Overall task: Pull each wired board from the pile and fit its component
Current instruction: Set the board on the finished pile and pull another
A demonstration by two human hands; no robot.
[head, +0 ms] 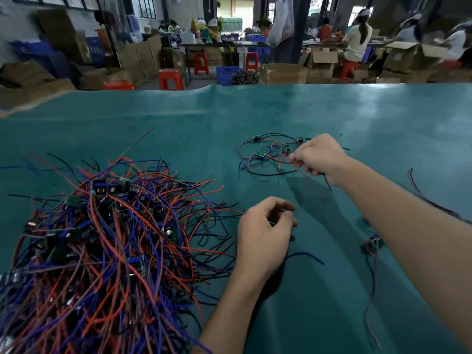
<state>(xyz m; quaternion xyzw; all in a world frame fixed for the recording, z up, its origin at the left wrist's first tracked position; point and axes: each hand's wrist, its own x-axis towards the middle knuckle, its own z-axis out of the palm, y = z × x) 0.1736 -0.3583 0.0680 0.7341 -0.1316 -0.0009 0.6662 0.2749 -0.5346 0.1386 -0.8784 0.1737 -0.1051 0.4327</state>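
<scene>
pile point(102, 238) heaped left on surface point(332, 118), within reach | right hand point(322, 159) pinches red wire, laying board among done ones point(270, 154) | left hand point(263, 236) loosely curled, seemingly holding nothing, beside pile

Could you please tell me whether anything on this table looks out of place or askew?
Mostly the green mat: it is rucked into ridges, humped at its far edge. One wired board lies alone under the right forearm, apart from the big pile and the small group by the right hand.
</scene>
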